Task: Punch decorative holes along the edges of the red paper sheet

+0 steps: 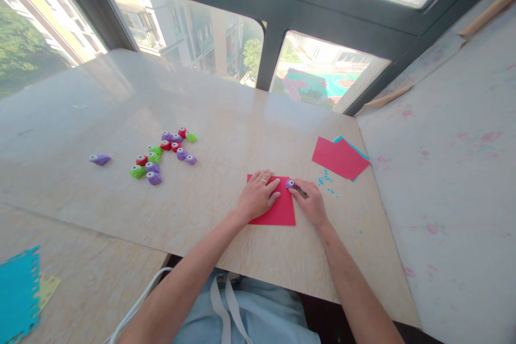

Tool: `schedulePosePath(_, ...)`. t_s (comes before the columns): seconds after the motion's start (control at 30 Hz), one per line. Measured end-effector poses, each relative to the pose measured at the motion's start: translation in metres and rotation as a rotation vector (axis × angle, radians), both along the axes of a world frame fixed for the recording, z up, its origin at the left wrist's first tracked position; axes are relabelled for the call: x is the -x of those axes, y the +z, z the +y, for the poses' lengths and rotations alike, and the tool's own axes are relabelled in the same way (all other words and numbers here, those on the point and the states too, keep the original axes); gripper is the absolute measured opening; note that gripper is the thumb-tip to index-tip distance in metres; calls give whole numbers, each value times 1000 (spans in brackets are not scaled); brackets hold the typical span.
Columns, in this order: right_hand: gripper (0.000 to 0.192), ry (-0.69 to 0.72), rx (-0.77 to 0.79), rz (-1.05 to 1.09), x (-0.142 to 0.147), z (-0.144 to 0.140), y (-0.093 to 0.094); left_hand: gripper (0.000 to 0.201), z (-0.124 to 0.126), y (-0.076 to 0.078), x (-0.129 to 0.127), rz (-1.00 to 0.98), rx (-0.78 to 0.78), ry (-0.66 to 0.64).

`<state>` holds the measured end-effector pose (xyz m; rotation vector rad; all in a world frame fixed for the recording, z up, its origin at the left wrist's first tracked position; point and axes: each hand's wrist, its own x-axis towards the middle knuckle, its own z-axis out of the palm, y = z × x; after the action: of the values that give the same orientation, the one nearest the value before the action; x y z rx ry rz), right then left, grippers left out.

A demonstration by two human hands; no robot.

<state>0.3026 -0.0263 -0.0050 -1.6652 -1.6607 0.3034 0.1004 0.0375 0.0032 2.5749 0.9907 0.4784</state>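
Note:
A red sheet of paper (278,214) lies flat near the front edge of the table. My left hand (258,193) rests on it with fingers stretched out, a ring on one finger. At the sheet's upper right edge, my right hand (310,200) has its fingers closed around a purple craft punch (290,184). The punch has a round pale button on top and touches the paper's edge. Its lower side is hidden, so I cannot see any cut in the sheet.
Several red, green and purple craft punches (153,157) are grouped on the left, with a lone purple punch (99,159) farther left. Red sheets (341,158) overlap blue ones at right, near small blue paper bits (325,177). A blue sheet with notched edges (18,293) lies lower left.

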Motion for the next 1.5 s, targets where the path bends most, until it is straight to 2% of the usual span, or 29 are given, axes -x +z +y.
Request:
schedulePosePath(0.23, 31, -8, -5, -11, 2, 0, 1, 42, 2, 0, -1, -25, 4, -29)
schedulePosePath(0.5, 38, -40, -26, 77, 2, -2, -1, 38, 5, -1, 1, -225, 55, 10)
schedulePosePath(0.6, 33, -91, -142, 89, 3, -4, 4, 37, 6, -1, 2, -259, 77, 17)
schedulePosePath(0.7, 24, -143, -273, 90, 19, -15, 23, 36, 6, -1, 2, -285, 101, 29)
schedulePosePath(0.8, 21, -123, -194, 336, 64, -43, 47, 33, 7, -2, 1, -291, 103, 32)
schedulePosePath(0.83, 20, -90, -104, 487, 85, -56, 53, 31, 7, -2, 1, -289, 99, 32)
schedulePosePath(0.9, 26, 57, 212, 827, 133, -82, 57, 30, 7, -2, 1, -287, 93, 33)
schedulePosePath(0.97, 43, 180, 485, 1168, 178, -105, 51, 29, 6, -1, 2, -286, 95, 26)
schedulePosePath(1.0, 53, 184, 536, 1295, 197, -114, 46, 28, 6, 0, 3, -287, 99, 22)
schedulePosePath(1.07, 56, 52, 498, 1461, 222, -125, 31, 27, 5, 1, 5, -289, 110, 13)
schedulePosePath(1.17, 54, -128, 494, 1618, 237, -130, 14, 27, 5, 2, 6, -292, 118, 12)
schedulePosePath(1.23, 57, -174, 539, 1709, 241, -132, 11, 27, 4, 1, 5, -286, 114, 16)
schedulePosePath(1.37, 52, -63, 703, 1968, 254, -135, 22, 26, 5, -3, 4, -272, 98, 27)
schedulePosePath(1.43, 45, -46, 706, 2049, 262, -132, 31, 26, 5, -4, 3, -269, 92, 25)
schedulePosePath(1.5, 41, -95, 649, 2086, 267, -126, 38, 26, 5, -4, 3, -270, 90, 20)
